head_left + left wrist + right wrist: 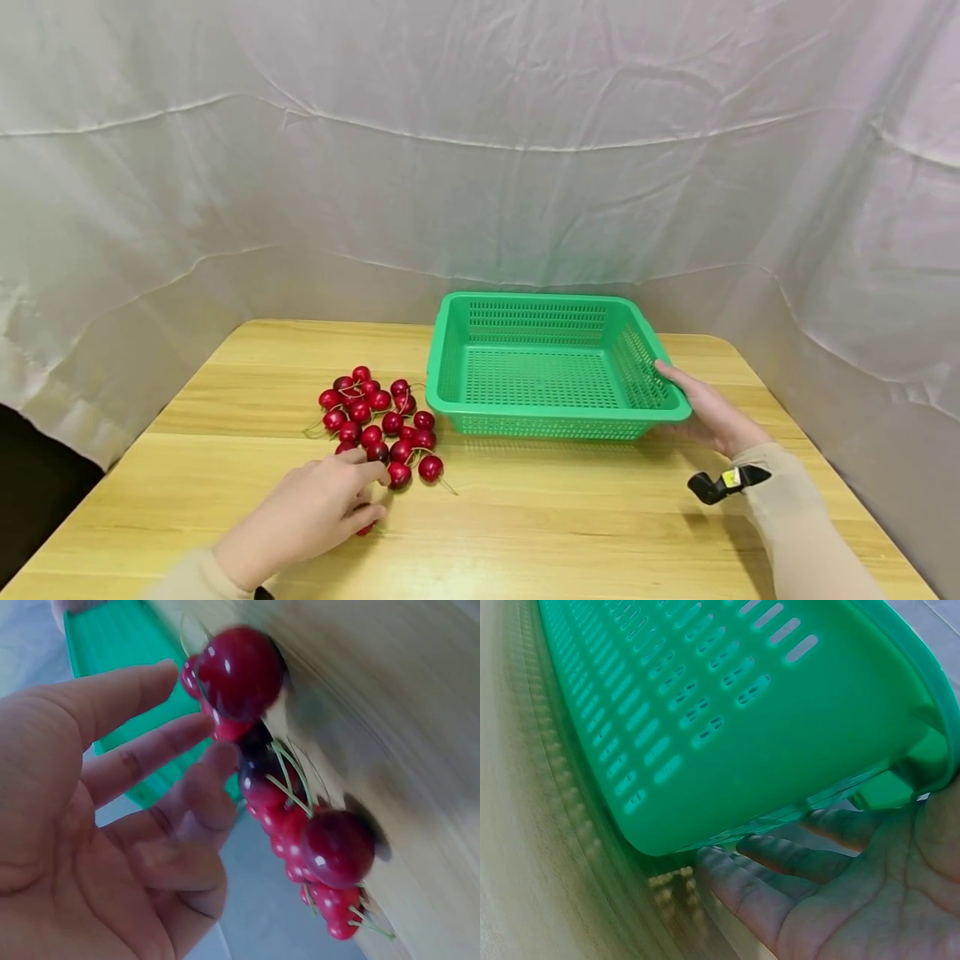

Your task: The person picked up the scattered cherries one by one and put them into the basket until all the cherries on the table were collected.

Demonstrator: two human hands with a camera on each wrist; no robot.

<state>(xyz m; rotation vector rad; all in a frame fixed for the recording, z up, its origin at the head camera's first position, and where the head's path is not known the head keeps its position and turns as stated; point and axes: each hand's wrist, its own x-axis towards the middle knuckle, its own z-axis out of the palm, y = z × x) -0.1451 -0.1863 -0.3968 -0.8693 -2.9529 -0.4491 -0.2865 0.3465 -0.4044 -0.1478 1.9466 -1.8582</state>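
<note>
Basket, green and rectangular, is located right of centre in the head view. Its open top faces upward, and its slotted floor and inner walls are exposed. The long axis runs left to right across the frame, with the right end slightly lower.

Right hand grips the right end of the basket: the thumb lies over the rim, and the fingers extend beneath it along the outside of the end wall. A black device is worn on the right wrist.

Cherries lie in a loose cluster on the wooden table, left of the basket and outside it. Stems point in various directions; the rightmost cherry has its stem directed toward the lower right.

Left hand is positioned at the near edge of the cluster, lower left of centre. Its fingers are parted and loosely bent, without a visible grip. The index fingertip is at a cherry; contact cannot be confirmed. Another cherry is partly hidden beside the thumb.
</note>
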